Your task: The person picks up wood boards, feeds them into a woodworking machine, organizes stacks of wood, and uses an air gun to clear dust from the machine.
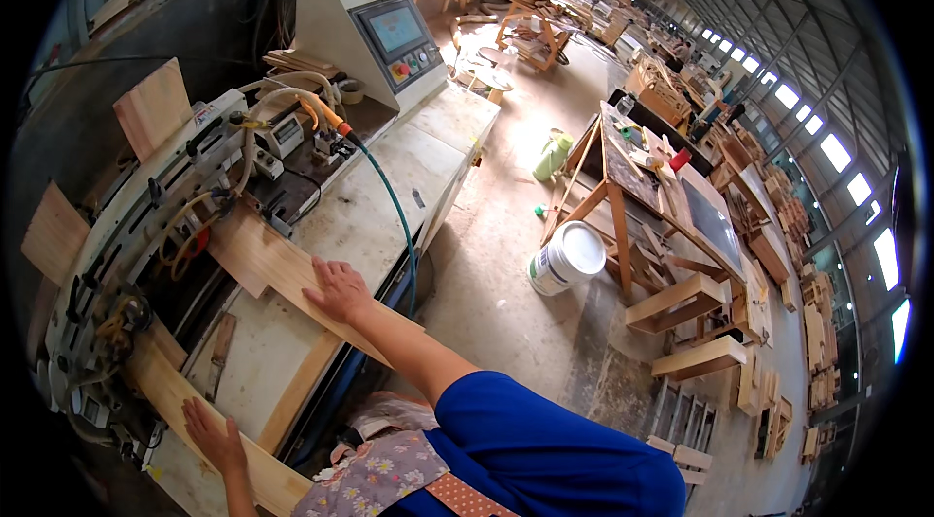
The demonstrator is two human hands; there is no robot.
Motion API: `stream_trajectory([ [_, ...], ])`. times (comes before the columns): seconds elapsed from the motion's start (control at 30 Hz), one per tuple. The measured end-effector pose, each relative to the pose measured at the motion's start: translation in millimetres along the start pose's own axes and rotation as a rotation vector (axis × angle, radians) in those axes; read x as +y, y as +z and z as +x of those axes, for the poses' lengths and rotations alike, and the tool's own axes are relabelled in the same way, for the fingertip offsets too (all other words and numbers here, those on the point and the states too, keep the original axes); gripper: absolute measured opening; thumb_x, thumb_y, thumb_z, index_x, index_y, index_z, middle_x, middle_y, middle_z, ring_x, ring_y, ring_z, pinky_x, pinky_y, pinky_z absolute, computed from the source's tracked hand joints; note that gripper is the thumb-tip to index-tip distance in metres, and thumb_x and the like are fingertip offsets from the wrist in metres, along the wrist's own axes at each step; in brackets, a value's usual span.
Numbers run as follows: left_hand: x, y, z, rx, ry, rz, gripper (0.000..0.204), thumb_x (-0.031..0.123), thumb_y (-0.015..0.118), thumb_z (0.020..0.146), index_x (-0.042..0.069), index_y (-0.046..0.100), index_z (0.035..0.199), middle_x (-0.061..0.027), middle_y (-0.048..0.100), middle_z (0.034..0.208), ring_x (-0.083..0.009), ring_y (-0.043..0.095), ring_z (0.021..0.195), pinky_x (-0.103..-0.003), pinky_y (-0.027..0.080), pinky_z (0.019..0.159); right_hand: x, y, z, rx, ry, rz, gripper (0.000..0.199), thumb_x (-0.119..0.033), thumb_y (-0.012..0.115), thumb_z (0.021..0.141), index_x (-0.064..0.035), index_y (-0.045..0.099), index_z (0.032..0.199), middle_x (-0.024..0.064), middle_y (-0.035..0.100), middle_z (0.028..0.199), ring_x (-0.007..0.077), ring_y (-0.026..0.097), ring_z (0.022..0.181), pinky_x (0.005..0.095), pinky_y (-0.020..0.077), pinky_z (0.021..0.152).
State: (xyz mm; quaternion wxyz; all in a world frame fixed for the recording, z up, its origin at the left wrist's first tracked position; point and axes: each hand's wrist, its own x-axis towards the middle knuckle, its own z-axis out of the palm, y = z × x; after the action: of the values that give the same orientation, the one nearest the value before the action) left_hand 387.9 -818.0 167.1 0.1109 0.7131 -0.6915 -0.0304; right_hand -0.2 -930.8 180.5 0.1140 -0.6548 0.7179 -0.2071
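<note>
My left hand (pixel 216 434) lies flat, fingers stretched, on a pale wooden board (pixel 161 371). My right hand (pixel 341 290) rests with fingers spread on another wooden board (pixel 263 249). Both boards run from near my body into a woodworking machine (pixel 156 196) on the left, where fittings and hoses hide their far ends. Between them, the machine's light metal bed (pixel 268 352) carries a narrow wood strip (pixel 222 355) and a crosswise wooden piece (pixel 299 392). Neither hand grips anything.
A control box with a screen (pixel 397 31) stands at the machine's far end. An orange-ended green hose (pixel 389 191) hangs over the bed. To the right are a white bucket (pixel 567 256), a cluttered workbench (pixel 671 181) and stacked wooden parts (pixel 699 357).
</note>
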Motion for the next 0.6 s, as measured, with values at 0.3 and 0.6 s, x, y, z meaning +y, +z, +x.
stream_trajectory([
  [0.3,-1.8,2.4,-0.9,0.043,0.032,-0.013,0.077,0.017,0.061,0.077,0.004,0.027,0.145,-0.0143,0.025,0.152,-0.0302,0.020,0.142,-0.046,0.018,0.114,-0.1,1.1,0.6,0.016,-0.007,-0.016,0.066,-0.048,0.054,0.085,-0.0070,0.039,0.134,0.0154,0.055,0.117,0.0311,0.049,0.113,0.0395,0.0415,0.095],
  [0.6,2.9,-1.2,-0.2,0.000,-0.014,0.005,0.076,0.016,0.061,0.079,0.004,0.026,0.146,-0.0133,0.022,0.153,-0.0291,0.018,0.142,-0.045,0.016,0.115,-1.6,-1.9,0.4,-0.025,0.015,-0.019,0.068,-0.048,0.053,0.086,-0.0074,0.037,0.137,0.0151,0.054,0.118,0.0310,0.049,0.115,0.0395,0.0400,0.097],
])
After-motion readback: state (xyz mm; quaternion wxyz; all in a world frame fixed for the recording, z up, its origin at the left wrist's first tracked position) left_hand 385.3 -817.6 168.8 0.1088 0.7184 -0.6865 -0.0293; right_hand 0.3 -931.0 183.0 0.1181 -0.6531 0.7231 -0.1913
